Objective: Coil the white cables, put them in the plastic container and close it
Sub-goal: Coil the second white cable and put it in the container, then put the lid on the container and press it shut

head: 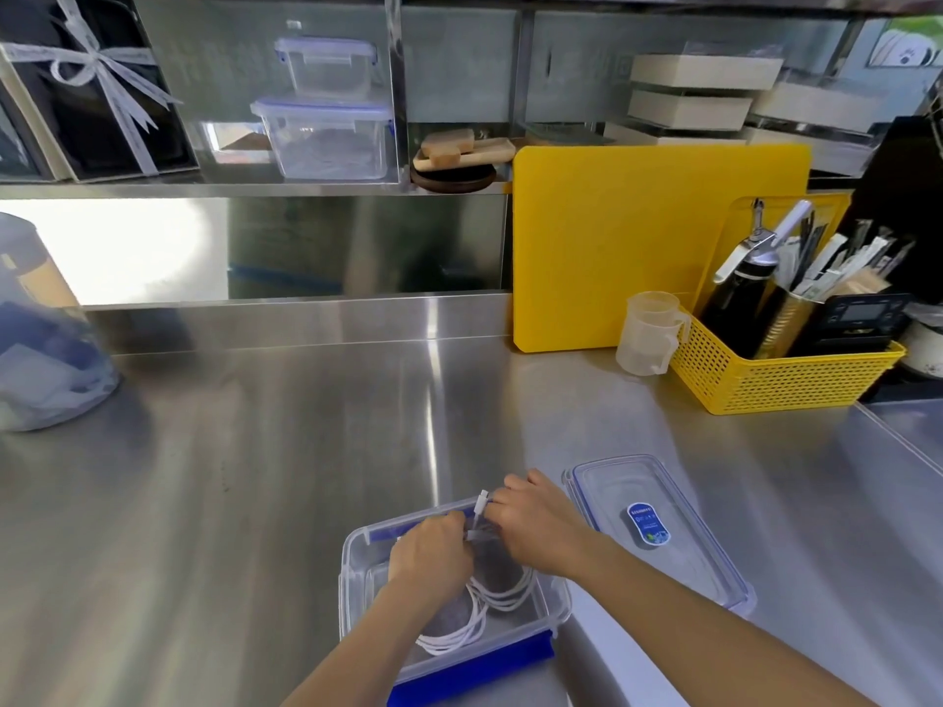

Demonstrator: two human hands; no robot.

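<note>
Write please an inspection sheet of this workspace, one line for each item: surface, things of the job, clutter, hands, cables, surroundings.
Surface: stainless steel counter, bare in the middle.
Job's things: clear plastic container, open, at the near edge; its lid lies flat to its right, off the container.
Clutter: yellow basket with utensils, measuring cup, yellow cutting board, plastic bag at far left.
Hands: left hand and right hand both over the container, each with a grip on the cable end.
Cables: white cables coiled inside the container; one connector sticks up between the hands.
Surroundings: shelf with two closed plastic boxes and a ribboned black box.
</note>
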